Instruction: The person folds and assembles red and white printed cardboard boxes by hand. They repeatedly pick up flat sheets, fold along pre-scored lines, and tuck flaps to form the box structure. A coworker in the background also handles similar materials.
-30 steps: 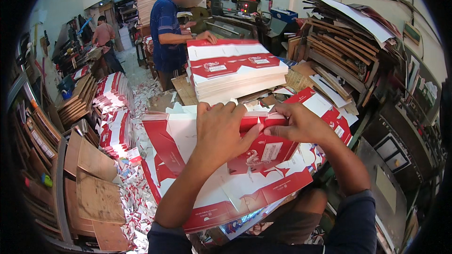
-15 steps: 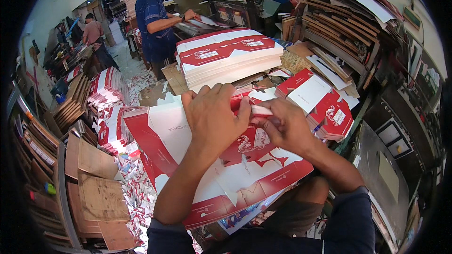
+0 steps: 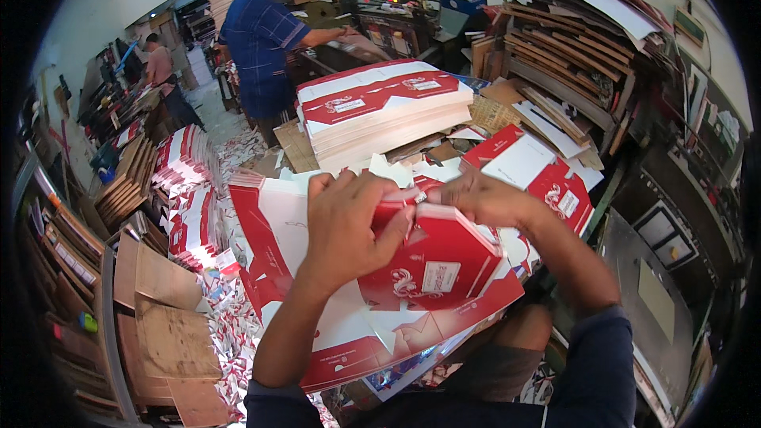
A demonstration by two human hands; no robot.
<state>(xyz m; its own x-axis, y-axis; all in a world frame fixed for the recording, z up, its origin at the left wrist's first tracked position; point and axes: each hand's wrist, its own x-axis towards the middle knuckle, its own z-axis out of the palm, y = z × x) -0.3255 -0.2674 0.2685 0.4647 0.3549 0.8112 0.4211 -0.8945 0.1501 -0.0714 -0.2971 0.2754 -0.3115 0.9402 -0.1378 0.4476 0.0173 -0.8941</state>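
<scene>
Red-and-white card bundle (image 3: 468,257): top edge runs left-right | left hand (image 3: 342,228): clamped on its top edge | right hand (image 3: 493,200): at its top edge, rightward; grip cannot tell

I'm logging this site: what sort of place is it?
Probably a packaging or print-finishing workshop: stacked red-and-white printed sheets, paper offcuts strewn about, and piled boards.
</scene>
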